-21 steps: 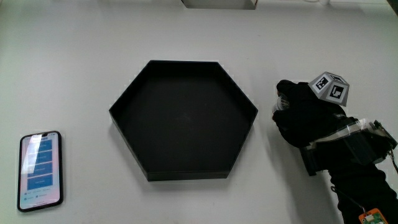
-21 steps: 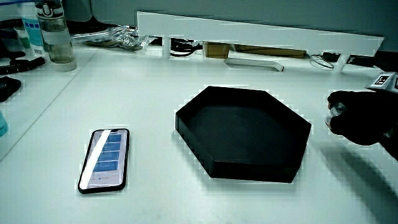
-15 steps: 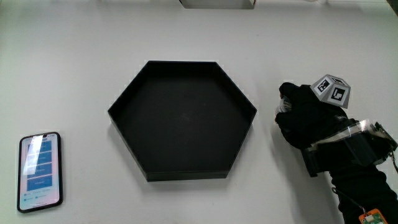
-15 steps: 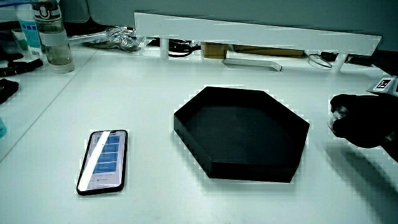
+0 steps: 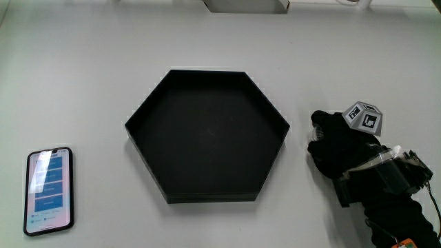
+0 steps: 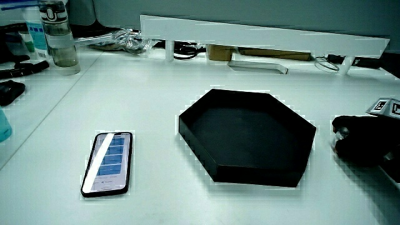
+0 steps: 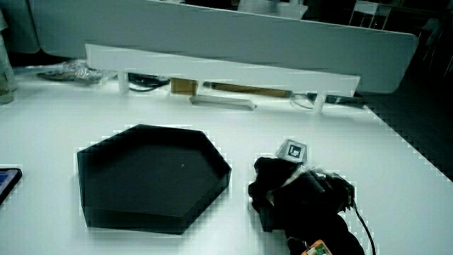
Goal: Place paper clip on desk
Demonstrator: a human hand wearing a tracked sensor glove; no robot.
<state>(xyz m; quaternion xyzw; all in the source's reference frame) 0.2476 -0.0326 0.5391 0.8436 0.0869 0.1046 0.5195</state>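
A phone (image 5: 48,191) lies face up on the tabletop (image 5: 83,69), well apart from the black hexagonal tray (image 5: 213,198). Just beside the tray, the gloved hand (image 5: 337,145) rests low on the tabletop; its grip cannot be told, and the paper clip cannot be made out.
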